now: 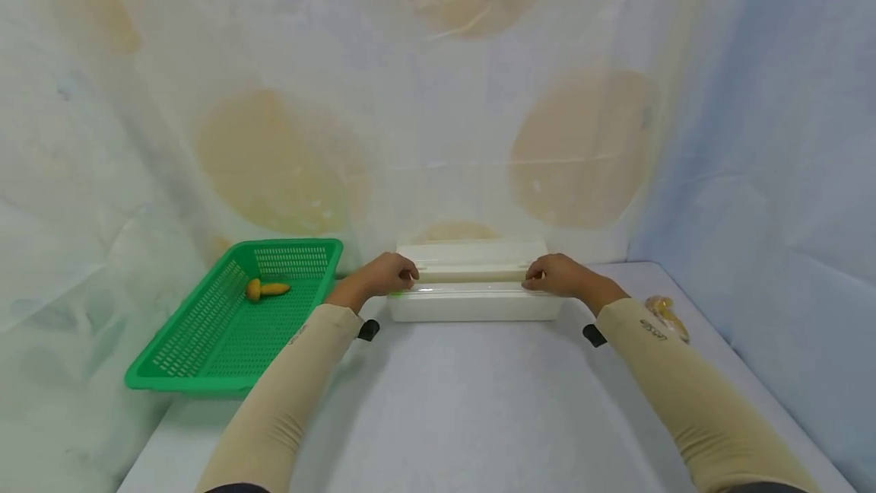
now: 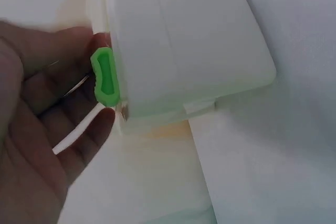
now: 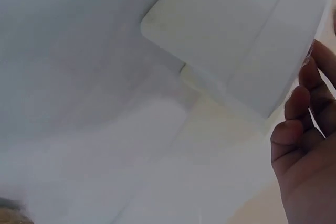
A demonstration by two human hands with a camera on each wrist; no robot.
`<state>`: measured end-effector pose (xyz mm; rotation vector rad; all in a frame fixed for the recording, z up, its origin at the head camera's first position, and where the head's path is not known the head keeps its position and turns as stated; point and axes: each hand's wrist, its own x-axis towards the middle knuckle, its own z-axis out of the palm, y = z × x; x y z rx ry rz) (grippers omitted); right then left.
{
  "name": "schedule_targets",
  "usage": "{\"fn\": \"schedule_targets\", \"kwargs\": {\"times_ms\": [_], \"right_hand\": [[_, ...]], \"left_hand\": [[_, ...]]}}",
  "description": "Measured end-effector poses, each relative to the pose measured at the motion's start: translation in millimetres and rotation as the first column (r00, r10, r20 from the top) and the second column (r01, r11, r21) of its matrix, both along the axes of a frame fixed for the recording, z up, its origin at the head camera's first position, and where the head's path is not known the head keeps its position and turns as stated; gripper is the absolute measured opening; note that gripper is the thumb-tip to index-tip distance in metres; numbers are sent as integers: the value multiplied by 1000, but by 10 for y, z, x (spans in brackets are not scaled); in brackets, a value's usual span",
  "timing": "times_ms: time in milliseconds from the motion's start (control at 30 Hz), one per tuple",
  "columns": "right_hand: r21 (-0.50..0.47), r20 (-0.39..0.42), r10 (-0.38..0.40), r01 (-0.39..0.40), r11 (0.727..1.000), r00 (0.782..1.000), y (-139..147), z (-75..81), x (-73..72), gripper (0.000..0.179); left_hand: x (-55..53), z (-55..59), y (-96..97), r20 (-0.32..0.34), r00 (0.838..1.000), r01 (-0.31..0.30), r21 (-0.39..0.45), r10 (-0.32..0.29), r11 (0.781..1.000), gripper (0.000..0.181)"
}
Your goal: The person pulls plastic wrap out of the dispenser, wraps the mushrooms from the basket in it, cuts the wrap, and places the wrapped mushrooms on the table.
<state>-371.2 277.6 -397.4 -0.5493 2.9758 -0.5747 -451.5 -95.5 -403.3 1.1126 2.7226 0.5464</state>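
Observation:
A long white cling film dispenser (image 1: 474, 308) sits near the back of the table, its lid (image 1: 472, 253) raised behind it. My left hand (image 1: 390, 274) is at its left end, thumb and fingers curled at the front top edge and pinching the clear film there. Beside those fingertips, the left wrist view shows a green slider (image 2: 107, 77) on the dispenser's edge. At the opposite end, my right hand (image 1: 556, 275) pinches the film's other side. Clear film glints by the right fingertips (image 3: 299, 100) in the right wrist view. Between both hands a shiny strip of film (image 1: 472, 287) spans the top.
On the left stands a green plastic basket (image 1: 185, 380) holding a rounded yellow piece (image 1: 253, 290) and a longer one (image 1: 275, 289). A plastic-wrapped yellow bundle (image 1: 667, 316) lies by the table's right edge. Sheeting (image 1: 438, 135) hangs close behind the dispenser.

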Motion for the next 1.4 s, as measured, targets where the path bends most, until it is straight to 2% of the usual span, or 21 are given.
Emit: {"fn": "schedule_targets", "kwargs": {"times_ms": [133, 300, 467, 600, 733, 833, 967, 1067, 1167, 1233, 1300, 1400], "right_hand": [[8, 22, 30, -30, 1000, 999, -78, 24, -18, 15], [-7, 30, 17, -17, 1000, 999, -121, -7, -45, 16], [-1, -53, 2, -2, 1000, 999, -117, -53, -58, 17], [-3, -108, -11, 11, 1000, 994, -123, -44, -64, 18], [35, -141, -50, 55, 998, 989, -143, -50, -94, 19], [68, -172, -87, 100, 993, 981, -177, -76, -129, 17], [90, -207, -121, 142, 986, 971, -221, -125, -178, 15], [104, -224, -130, 157, 982, 966, -222, -164, -211, 16], [112, -244, -143, 174, 978, 959, -206, -178, -222, 16], [110, -249, -160, 192, 975, 955, -199, -173, -222, 16], [94, -238, -171, 198, 976, 956, -200, -160, -224, 16], [56, -197, -172, 186, 981, 965, -212, -143, -234, 18]], "left_hand": [[15, 17, 27, 32, 999, 14, -23, -13, 1000, 16], [-13, -13, 46, -29, 1000, 12, 33, -11, 999, 14], [-6, -53, 36, -104, 994, -32, 97, 42, 995, 21], [17, -63, 86, -92, 994, -56, 112, 66, 992, 20], [39, -86, 212, -57, 998, -12, 29, 13, 1000, 31], [37, -104, 299, -120, 992, 20, -45, -25, 999, 19], [47, -129, 371, -244, 970, -27, -68, 10, 997, 23], [99, -143, 436, -254, 965, -81, -40, 69, 996, 25], [143, -137, 562, -253, 965, -86, -25, 77, 996, 23], [156, -113, 655, -275, 960, -72, -59, 53, 996, 20], [147, -71, 711, -325, 945, -74, -119, 32, 990, 15], [129, 16, 691, -373, 927, -130, -224, 38, 966, 21]]}}
